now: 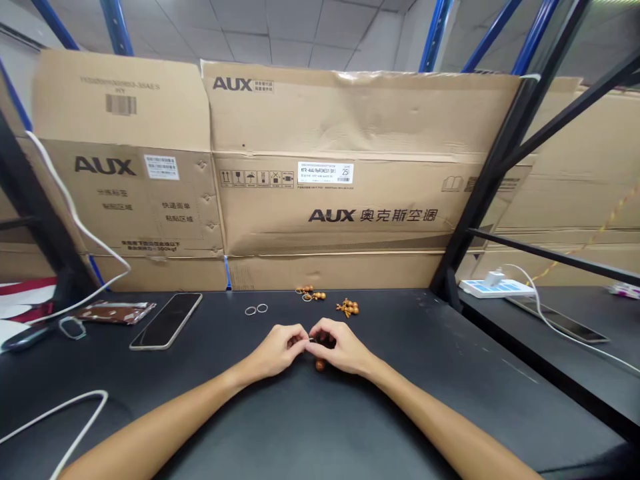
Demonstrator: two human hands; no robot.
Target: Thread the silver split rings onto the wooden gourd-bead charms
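My left hand (281,348) and my right hand (338,347) meet in the middle of the black table (400,413), fingers pinched together on a small metal ring with a brown bead pendant (320,364) hanging under it. Beyond them lie two loose metal key rings (256,309). Further back are two small bunches of brown gourd-shaped beads, one (310,293) near the cardboard, the other (348,307) a little to the right.
A smartphone (166,321) lies face up at the left, beside a brown wrapper (114,311) and white cables (75,220). Large AUX cardboard boxes (340,200) wall off the back. At the right stands a black rack post (480,200), with a white power strip (495,287) behind.
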